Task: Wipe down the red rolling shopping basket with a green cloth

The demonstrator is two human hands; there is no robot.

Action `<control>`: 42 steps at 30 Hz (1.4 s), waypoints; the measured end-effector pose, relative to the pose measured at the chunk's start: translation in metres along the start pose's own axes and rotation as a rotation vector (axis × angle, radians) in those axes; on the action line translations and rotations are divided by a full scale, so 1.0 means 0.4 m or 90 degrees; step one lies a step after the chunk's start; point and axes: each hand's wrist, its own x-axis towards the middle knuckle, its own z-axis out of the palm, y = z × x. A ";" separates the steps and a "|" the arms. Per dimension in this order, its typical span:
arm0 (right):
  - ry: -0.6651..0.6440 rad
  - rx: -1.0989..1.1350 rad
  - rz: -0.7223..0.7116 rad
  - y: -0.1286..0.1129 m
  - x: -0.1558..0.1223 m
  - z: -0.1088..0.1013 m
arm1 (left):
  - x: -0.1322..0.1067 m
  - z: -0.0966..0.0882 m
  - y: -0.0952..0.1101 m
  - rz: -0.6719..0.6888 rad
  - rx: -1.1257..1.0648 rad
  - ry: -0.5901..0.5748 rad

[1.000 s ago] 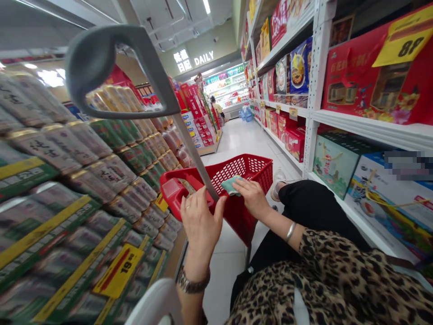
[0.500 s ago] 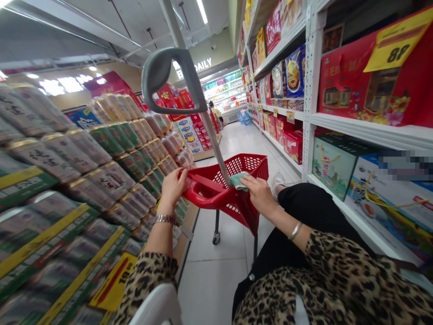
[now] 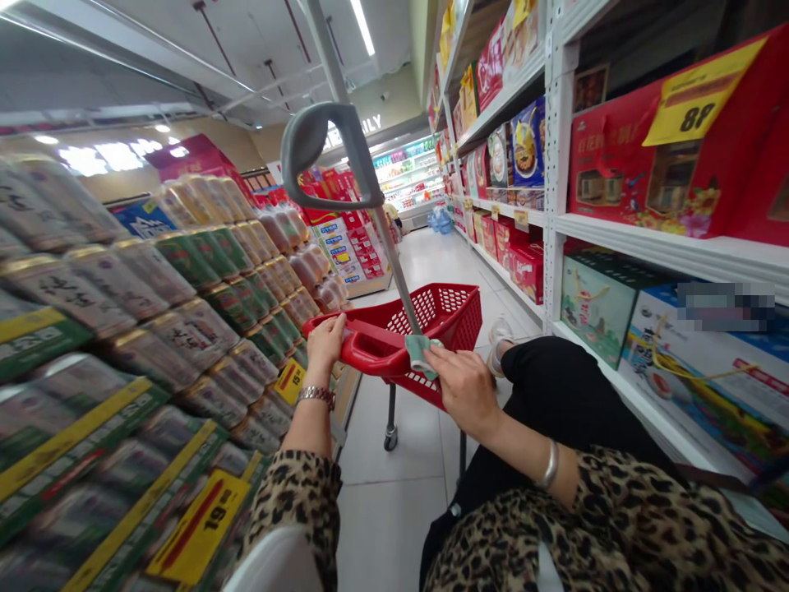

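My left hand [image 3: 325, 345] grips the red moulded handle [image 3: 370, 347] of a red plastic shopping trolley basket [image 3: 447, 289]. My right hand [image 3: 465, 390] presses a small teal cloth [image 3: 422, 355] against the basket's near rim, with its fingers over the cloth. A tall metal pole [image 3: 398, 275] rises from the basket to a grey looped grip [image 3: 326, 113], and neither hand touches that grip. The basket's inside is mostly hidden by its rim and my hands. A watch circles my left wrist, and a bangle circles my right.
Shrink-wrapped stacks of cans [image 3: 154, 329] with yellow price tags rise close on the left. White shelves [image 3: 558, 205] of boxed gifts stand on the right. My black-trousered leg and pale shoe [image 3: 500, 345] lie beyond the basket on the tiled floor. A person [image 3: 392, 215] stands far down the aisle.
The view has drifted slightly right and the shelves have shifted in frame. Since the oldest frame, my left hand has moved left along the red handle, and the pole has swung from left toward upright.
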 end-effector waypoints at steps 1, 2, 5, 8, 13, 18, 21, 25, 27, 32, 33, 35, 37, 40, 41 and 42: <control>0.017 -0.007 -0.028 -0.013 0.001 -0.005 | 0.001 0.003 0.004 -0.005 0.002 0.002; 0.037 -0.015 -0.058 -0.026 0.004 -0.009 | 0.002 0.006 0.008 -0.009 0.004 0.004; 0.092 -0.036 -0.146 -0.062 0.020 0.000 | 0.006 0.016 0.024 -0.019 0.012 0.010; 0.099 -0.067 -0.196 -0.080 0.043 0.037 | 0.007 0.025 0.046 -0.022 0.024 0.013; 0.057 -0.136 -0.180 -0.051 0.086 0.087 | -0.004 0.035 0.091 -0.022 0.048 0.028; 0.000 -0.157 -0.128 0.019 0.106 0.064 | -0.035 0.052 0.145 -0.041 0.066 0.066; -0.016 -0.182 -0.076 0.065 0.109 0.047 | -0.068 0.072 0.186 -0.063 0.068 0.104; -0.045 -0.218 0.006 0.128 0.124 0.032 | -0.129 0.109 0.239 -0.046 0.070 0.164; -0.066 -0.237 0.058 0.161 0.138 0.025 | -0.164 0.128 0.256 0.007 0.086 0.174; -0.110 -0.273 0.131 0.242 0.183 0.010 | -0.224 0.138 0.266 0.163 0.149 0.114; -0.115 -0.273 0.133 0.257 0.191 0.008 | -0.227 0.128 0.263 0.188 0.152 0.095; -0.123 -0.267 0.140 0.283 0.206 0.006 | -0.223 0.099 0.249 0.217 0.143 0.076; -0.132 -0.264 0.153 0.303 0.218 0.005 | -0.210 0.064 0.226 0.209 0.142 0.090; -0.136 -0.266 0.168 0.314 0.229 0.011 | -0.194 0.020 0.185 0.144 0.212 0.101; -0.128 -0.262 0.160 0.311 0.231 0.015 | -0.193 0.012 0.174 0.123 0.248 0.084; -0.119 -0.255 0.147 0.301 0.232 0.021 | -0.196 0.007 0.165 0.107 0.281 0.064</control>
